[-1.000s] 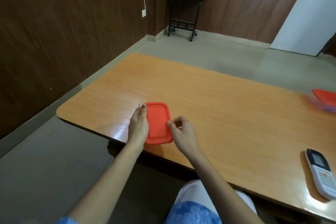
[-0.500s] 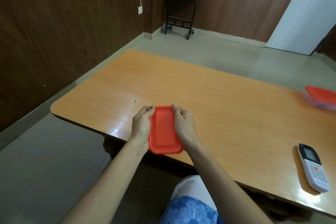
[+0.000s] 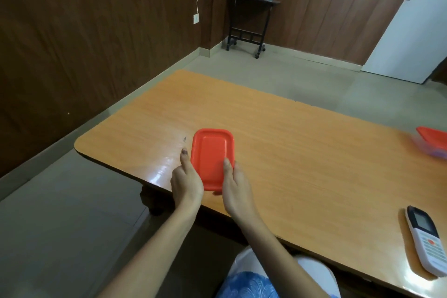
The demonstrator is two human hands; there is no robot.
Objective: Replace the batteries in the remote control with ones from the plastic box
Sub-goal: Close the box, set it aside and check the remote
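A plastic box with a red lid [image 3: 212,152] sits near the table's front left corner; only its lid shows from above. My left hand [image 3: 186,180] grips its near left side, thumb stretched along the edge. On the near right corner, my right hand [image 3: 235,184] holds it with the thumb pressed on the lid. The white remote control [image 3: 425,242] lies face up at the table's front right, far from both hands.
A second plastic box with a red lid [image 3: 433,144] stands at the right edge of the view. The orange wooden table [image 3: 302,147] ends just under my wrists. A small black side table [image 3: 249,22] stands by the far wall.
The red-lidded box went from hanging past the table's front edge to lying farther in on the table. Both hands slid from its sides back to its near end.
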